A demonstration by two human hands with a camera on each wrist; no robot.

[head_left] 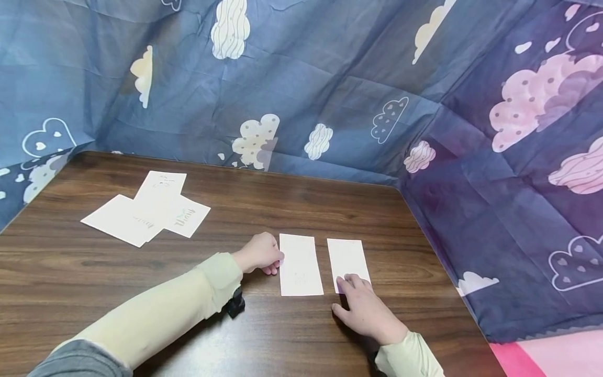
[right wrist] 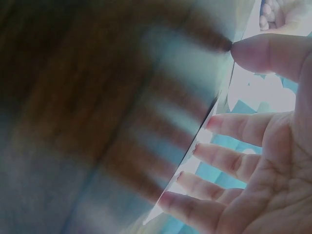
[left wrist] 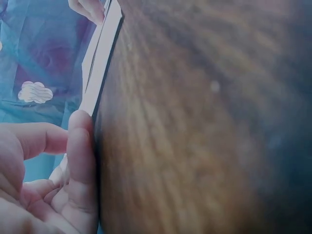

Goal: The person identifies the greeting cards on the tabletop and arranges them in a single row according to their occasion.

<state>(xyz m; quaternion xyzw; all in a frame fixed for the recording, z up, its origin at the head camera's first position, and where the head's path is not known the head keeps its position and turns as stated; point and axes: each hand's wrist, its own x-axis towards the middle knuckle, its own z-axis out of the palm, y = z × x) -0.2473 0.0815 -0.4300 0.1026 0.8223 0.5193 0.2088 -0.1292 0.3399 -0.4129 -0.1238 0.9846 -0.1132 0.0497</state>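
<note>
Two white cards lie side by side on the brown wooden table. At the left edge of the left card (head_left: 300, 264), which bears faint print near its bottom, my left hand (head_left: 261, 254) pinches with bent fingers. The left wrist view shows a fingertip right at that card's edge, close to the tabletop. My right hand (head_left: 365, 309) spreads its fingers over the lower part of the right card (head_left: 348, 259). From the right wrist, the fingertips (right wrist: 214, 122) are seen touching that card's edge, the thumb held apart.
Several overlapping white cards (head_left: 160, 191) with small prints lie at the table's back left. A dark blue cloth (head_left: 292, 78) with cloud patterns hangs behind the table (head_left: 226, 199) and along its right side. Pink fabric (head_left: 560, 351) shows at the lower right.
</note>
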